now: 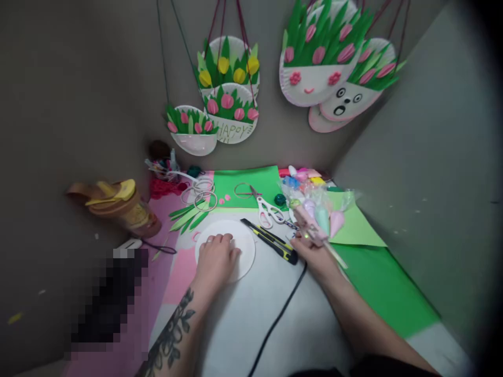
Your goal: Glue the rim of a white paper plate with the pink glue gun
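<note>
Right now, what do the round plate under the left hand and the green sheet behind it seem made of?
The plate looks like white paper or thin card: dull surface, no shine. The green sheet seems matte craft paper, perhaps foam: flat, thin edge, no gloss.

Both forearms are bare. A dark floral tattoo [170, 337] of leaves and blossoms runs along the left forearm below the left hand [215, 259]. Behind the right hand [310, 250], a dark sleeve edge [377, 364] shows.

free: bare white sheet [236, 335] near edge | blocked: cable [277, 314] across it; plate [245, 246], knife [271, 243], scissors [267, 213] beyond
</note>
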Motion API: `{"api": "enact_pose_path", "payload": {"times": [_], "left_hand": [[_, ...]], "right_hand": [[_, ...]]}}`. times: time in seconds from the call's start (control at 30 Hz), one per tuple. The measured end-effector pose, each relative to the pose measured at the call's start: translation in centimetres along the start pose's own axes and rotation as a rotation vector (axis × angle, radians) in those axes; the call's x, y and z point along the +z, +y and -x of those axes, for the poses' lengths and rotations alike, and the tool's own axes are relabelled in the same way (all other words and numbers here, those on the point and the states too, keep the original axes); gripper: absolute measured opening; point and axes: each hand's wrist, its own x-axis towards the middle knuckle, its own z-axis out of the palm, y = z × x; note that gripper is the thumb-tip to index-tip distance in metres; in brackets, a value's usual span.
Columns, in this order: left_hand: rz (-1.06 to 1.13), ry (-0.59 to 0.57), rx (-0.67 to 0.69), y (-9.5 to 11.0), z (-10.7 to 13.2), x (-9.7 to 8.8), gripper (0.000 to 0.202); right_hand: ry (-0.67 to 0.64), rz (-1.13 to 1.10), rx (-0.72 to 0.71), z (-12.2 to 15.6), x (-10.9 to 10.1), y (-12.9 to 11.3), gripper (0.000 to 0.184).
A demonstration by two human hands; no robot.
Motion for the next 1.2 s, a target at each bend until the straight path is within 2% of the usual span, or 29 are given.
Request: {"api": "enact_pose_path", "payload": {"times": [0.07, 0.13, 0.2, 0.3, 0.37, 0.47, 0.57, 0.7, 0.83, 0.93, 1.03, 1.1, 1.2], "left_hand": [[0.024, -0.016, -0.021, 0.0, -0.3, 0.2, 0.031], [0.100, -0.037, -0.027, -0.3, -0.5, 0.0, 0.030], [0.243, -0.036, 0.006, -0.9, -0.4, -0.6, 0.027], [0.509, 0.079, 0.054, -2.1, 0.1, -2.2, 0.021], [0.722, 0.176, -0.029, -2.6, 0.5, -3.3, 0.018], [1.208, 0.260, -0.189, -2.7, 0.7, -4.4, 0.017], [1.649, 0.247, -0.252, -2.3, 0.3, -4.4, 0.020], [1.973, 0.199, -0.380, -1.9, -0.4, -4.0, 0.016], [2.104, 0.196, -0.515, -1.9, -0.8, -3.8, 0.014], [2.104, 0.237, -0.497, -2.0, -0.9, -3.6, 0.019], [2.074, 0.264, -0.460, -2.3, -1.0, -3.3, 0.023], [2.062, 0.291, -0.478, -2.6, -1.0, -3.1, 0.027], [2.037, 0.340, -0.472, -2.9, -0.9, -2.9, 0.030]], "right_hand": [[-0.031, 0.210, -0.089, 0.4, -0.1, -0.1, 0.032], [-0.059, 0.327, -0.159, 0.7, -0.3, -0.3, 0.035], [-0.067, 0.389, -0.150, 0.8, -0.4, -0.4, 0.033], [-0.067, 0.485, -0.150, 0.9, -0.3, -0.1, 0.031], [-0.113, 0.579, -0.231, 1.0, -0.1, 0.1, 0.032], [-0.241, 0.752, -0.319, 1.3, 0.5, 0.1, 0.036], [-0.320, 0.844, -0.330, 1.7, 1.1, -0.4, 0.033], [-0.349, 0.873, -0.328, 1.9, 1.6, -0.9, 0.029], [-0.358, 0.933, -0.332, 1.8, 1.8, -0.8, 0.028], [-0.353, 0.945, -0.338, 1.9, 2.1, -0.7, 0.027], [-0.326, 0.853, -0.359, 1.9, 1.9, -0.8, 0.031], [-0.239, 0.736, -0.351, 1.6, 0.9, -1.1, 0.032], [0.068, 0.562, -0.260, 0.4, -2.2, -1.7, 0.030]]}}
